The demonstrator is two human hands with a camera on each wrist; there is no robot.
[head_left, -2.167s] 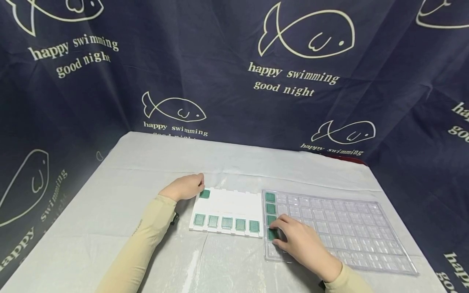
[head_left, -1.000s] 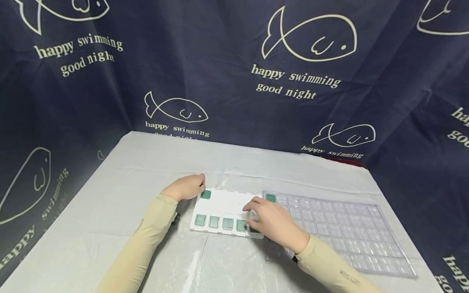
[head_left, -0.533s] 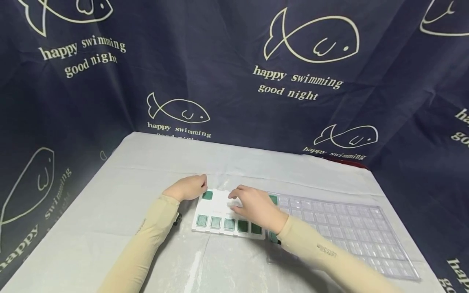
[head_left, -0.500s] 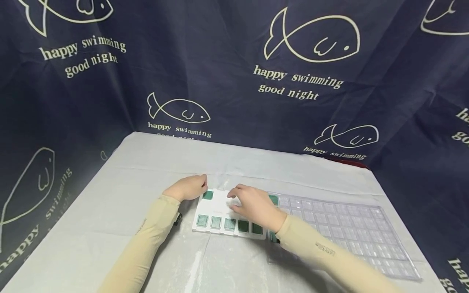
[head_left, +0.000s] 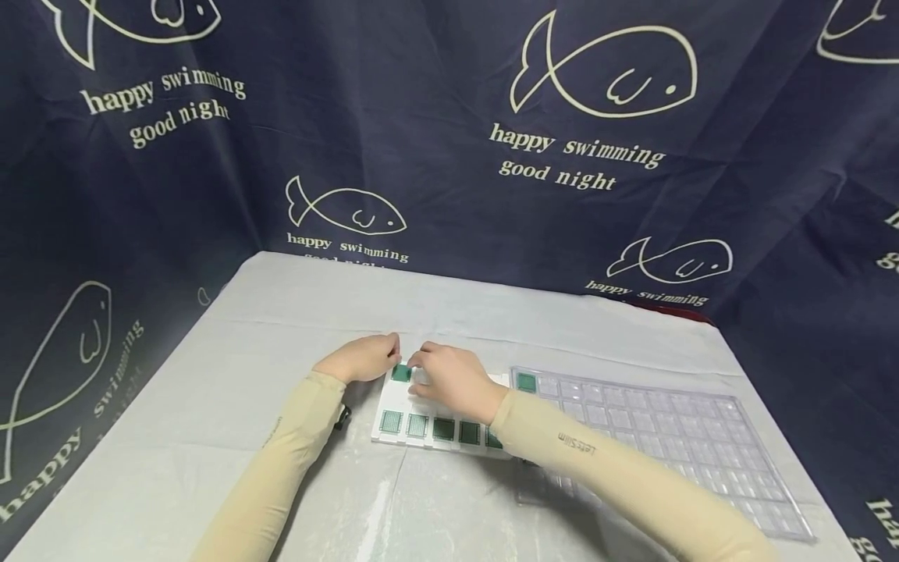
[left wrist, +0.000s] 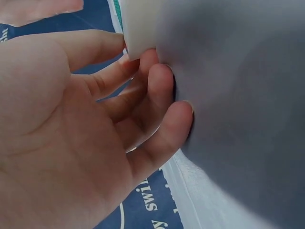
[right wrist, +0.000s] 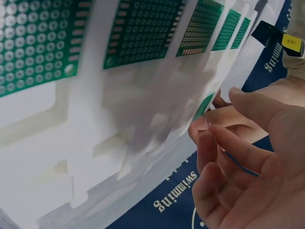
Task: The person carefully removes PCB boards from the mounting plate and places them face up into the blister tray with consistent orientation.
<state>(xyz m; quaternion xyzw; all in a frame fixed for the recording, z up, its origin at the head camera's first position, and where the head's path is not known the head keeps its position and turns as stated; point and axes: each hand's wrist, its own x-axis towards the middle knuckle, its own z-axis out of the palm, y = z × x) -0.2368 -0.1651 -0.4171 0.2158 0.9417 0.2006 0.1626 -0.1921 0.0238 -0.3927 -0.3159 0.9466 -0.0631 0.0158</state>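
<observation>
My left hand (head_left: 361,357) pinches the far left corner of a white tray (head_left: 430,395) between thumb and fingers, seen close in the left wrist view. A small green perforated circuit board (head_left: 401,373) lies in that corner of the tray. Several more, such as one green circuit board (head_left: 443,428), sit in a row along its near side. Above the tray's far part, my right hand (head_left: 456,381) is beside the corner board. In the right wrist view its thumb stands apart from its loosely bent fingers (right wrist: 207,181), and I see nothing between them.
To the right lies a clear plastic compartment tray (head_left: 653,437), a green board (head_left: 527,382) in its far left pocket. My right sleeve (head_left: 583,449) hides part of it. A white cloth (head_left: 337,499) covers the table, with a dark blue printed curtain (head_left: 449,156) behind.
My right hand has moved left from the clear tray's first column, across the white tray, to the corner circuit board. My left hand stays at the same tray corner.
</observation>
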